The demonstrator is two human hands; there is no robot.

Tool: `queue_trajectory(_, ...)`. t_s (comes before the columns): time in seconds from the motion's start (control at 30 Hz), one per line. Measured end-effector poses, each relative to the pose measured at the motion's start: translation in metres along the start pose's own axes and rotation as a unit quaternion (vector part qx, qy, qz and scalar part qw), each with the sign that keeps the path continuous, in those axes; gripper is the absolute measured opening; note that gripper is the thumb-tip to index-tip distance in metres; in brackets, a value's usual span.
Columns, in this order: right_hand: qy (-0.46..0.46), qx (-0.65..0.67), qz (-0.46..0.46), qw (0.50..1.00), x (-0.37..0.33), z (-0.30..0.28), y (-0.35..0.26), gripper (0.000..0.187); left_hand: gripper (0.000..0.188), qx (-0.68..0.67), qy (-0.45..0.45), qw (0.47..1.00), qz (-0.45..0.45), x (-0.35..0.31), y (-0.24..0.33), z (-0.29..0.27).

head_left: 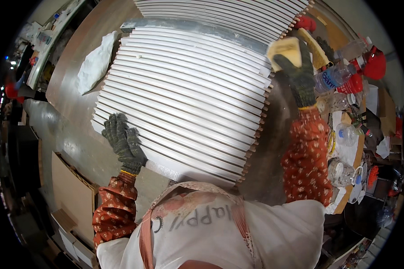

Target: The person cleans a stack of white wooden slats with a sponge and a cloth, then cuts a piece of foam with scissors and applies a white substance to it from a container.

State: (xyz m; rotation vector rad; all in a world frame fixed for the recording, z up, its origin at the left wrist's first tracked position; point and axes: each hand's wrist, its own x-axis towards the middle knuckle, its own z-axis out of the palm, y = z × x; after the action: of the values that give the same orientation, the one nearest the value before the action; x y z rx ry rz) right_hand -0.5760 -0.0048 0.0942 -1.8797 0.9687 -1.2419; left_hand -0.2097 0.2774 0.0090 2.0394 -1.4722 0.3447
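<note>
A row of long white strips with brown ends lies side by side on a brown table. My left hand, in a dark green knit glove, rests on the near left edge of the strips. Its fingers lie stretched out and hold nothing. At the far right corner of the row, my gloved right hand grips a pale yellow sponge. The sponge is by the strip ends and the end of a grey bar; I cannot tell whether it touches them.
Beyond the bar lies a second set of white strips. A crumpled white sheet-like piece is on the table at left. Plastic bottles, another yellow sponge-like piece and a cluttered side surface stand at right. Cardboard leans at lower left.
</note>
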Motion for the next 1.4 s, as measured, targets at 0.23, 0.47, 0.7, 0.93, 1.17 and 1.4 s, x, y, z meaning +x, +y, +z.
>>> queue_trajectory(0.23,0.159,-0.339,-0.087,0.923,-0.082,-0.007,0.048,0.046,0.046,0.004,-0.011,1.000,-0.002,0.000,0.001,-0.006)
queue_trajectory(0.47,0.239,0.315,0.180,0.901,-0.086,0.021,0.040,0.053,0.052,-0.017,-0.050,0.984,0.169,0.025,-0.016,-0.021)
queue_trajectory(0.7,0.213,-0.296,0.018,0.931,-0.102,0.023,0.026,0.051,0.041,-0.276,-0.077,0.953,0.094,0.150,-0.067,0.005)
queue_trajectory(0.93,0.308,0.157,0.248,0.905,-0.076,0.053,0.010,0.043,0.044,-0.242,-0.180,0.954,-0.004,0.262,-0.117,0.092)
queue_trajectory(1.17,0.342,0.181,0.261,0.885,-0.062,0.069,-0.026,0.040,0.042,-0.249,-0.185,0.950,-0.016,0.265,-0.118,0.115)
queue_trajectory(1.4,0.369,0.202,0.191,0.887,-0.044,0.050,-0.009,0.036,0.038,-0.390,-0.202,0.872,-0.218,0.297,-0.092,0.103)
